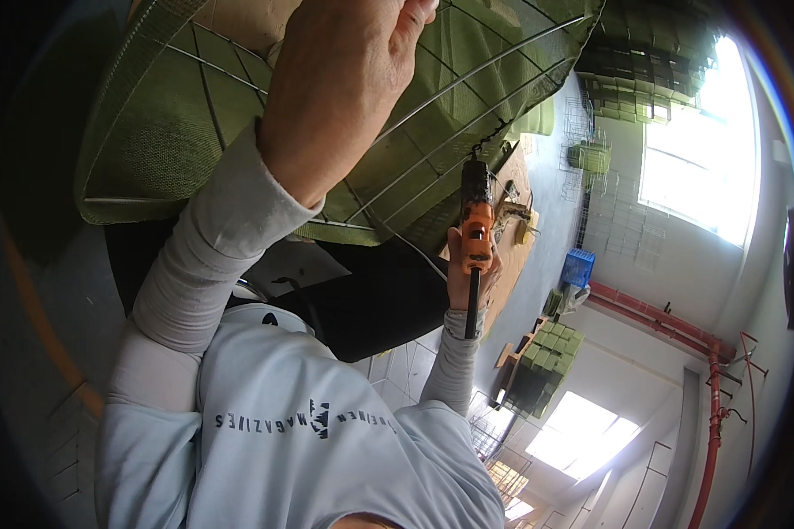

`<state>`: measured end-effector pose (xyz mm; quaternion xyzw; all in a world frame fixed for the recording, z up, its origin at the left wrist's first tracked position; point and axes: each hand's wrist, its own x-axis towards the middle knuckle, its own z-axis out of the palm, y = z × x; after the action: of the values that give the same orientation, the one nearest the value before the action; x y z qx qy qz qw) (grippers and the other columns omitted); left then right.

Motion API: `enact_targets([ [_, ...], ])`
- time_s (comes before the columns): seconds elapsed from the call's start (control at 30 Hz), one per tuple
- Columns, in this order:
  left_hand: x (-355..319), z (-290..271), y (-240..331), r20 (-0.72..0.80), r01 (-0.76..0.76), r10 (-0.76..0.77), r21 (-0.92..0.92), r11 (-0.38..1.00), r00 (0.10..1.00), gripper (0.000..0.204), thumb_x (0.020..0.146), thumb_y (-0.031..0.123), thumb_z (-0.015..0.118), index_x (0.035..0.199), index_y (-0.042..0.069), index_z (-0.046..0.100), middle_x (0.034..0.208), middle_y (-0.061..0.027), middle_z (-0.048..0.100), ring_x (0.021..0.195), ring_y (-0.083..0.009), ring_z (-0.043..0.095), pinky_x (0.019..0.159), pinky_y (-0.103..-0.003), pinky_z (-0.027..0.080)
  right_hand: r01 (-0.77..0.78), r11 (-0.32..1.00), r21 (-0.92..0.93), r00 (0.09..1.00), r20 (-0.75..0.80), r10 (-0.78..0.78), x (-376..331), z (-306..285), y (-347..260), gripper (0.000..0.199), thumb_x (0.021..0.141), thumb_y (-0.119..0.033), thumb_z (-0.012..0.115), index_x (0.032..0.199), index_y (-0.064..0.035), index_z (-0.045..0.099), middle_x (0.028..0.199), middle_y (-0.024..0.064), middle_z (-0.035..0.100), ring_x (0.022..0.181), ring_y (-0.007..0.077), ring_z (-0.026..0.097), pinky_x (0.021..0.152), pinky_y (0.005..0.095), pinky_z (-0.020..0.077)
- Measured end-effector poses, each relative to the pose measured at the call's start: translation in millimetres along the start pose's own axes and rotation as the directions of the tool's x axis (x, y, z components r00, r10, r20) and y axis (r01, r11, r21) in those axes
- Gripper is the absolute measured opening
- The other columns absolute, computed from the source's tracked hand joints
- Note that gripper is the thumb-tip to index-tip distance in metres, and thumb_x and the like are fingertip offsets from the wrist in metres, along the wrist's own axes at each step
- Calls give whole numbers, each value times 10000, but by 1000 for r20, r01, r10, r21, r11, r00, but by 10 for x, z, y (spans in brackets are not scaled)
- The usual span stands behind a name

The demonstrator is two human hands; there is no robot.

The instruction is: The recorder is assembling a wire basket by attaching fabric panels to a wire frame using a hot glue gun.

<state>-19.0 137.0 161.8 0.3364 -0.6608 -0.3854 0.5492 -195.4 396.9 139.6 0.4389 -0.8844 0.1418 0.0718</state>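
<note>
Green woven fabric [150,154] lies over and around a wire grid frame [450,84] in front of me. My left hand [340,88] reaches across the frame. Its thumb shows at the upper edge, but most of its fingers are cut off, so I cannot tell what they hold. On the right, my right hand [494,264] is wrapped round an orange and black glue gun [477,220]. A dark rod sticks out of its back end. The gun's blackened nozzle points at the frame's edge, where a string of black stuff [490,137] shows at the wire.
A wooden board [513,256] with a small yellowish item lies right of the gun. Farther right stand a blue crate [578,266], stacked green blocks [551,353] and hanging green pieces [648,70]. Red pipes [653,313] run along the wall.
</note>
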Motion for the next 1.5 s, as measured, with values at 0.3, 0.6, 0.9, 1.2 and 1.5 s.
enact_targets([
  [0.3,-9,-30,31,22,70,-70,-38,997,997,224,942,123,541,770,-22,544,597,-190,517,519,-316,543,494,-375,389,-69,997,21,996,59,68,-91,-22,-31,284,798,-242,756,932,-30,623,725,116,636,639,259,636,597,354,482],
  [0.6,-5,-32,43,-23,-1,1,6,1000,1000,209,942,114,537,788,-26,546,616,-195,540,537,-313,559,506,-368,404,-15,1000,5,1000,-20,15,-179,5,69,311,767,-315,800,865,-56,659,711,74,653,643,213,646,637,336,500],
  [0.9,-9,-22,5,-38,-27,23,-101,994,999,203,939,95,537,782,-34,541,632,-185,570,550,-293,580,512,-355,417,19,998,-59,1000,20,-18,-130,-12,49,333,765,-347,792,864,-55,665,684,81,653,586,240,638,583,357,491],
  [1.2,0,-84,103,-10,-1,1,-44,999,1000,203,935,94,540,775,-31,538,623,-185,557,540,-304,569,509,-359,414,55,996,-66,996,79,-49,-206,-47,-32,256,797,-213,726,954,-38,625,705,150,633,635,365,625,597,412,485],
  [1.5,-22,-43,64,-33,-11,12,33,999,999,200,931,100,546,774,-23,537,632,-192,558,559,-328,574,518,-374,417,-18,1000,6,999,38,18,-98,-36,39,308,781,-259,764,947,-25,651,750,117,663,682,273,664,621,358,504],
])
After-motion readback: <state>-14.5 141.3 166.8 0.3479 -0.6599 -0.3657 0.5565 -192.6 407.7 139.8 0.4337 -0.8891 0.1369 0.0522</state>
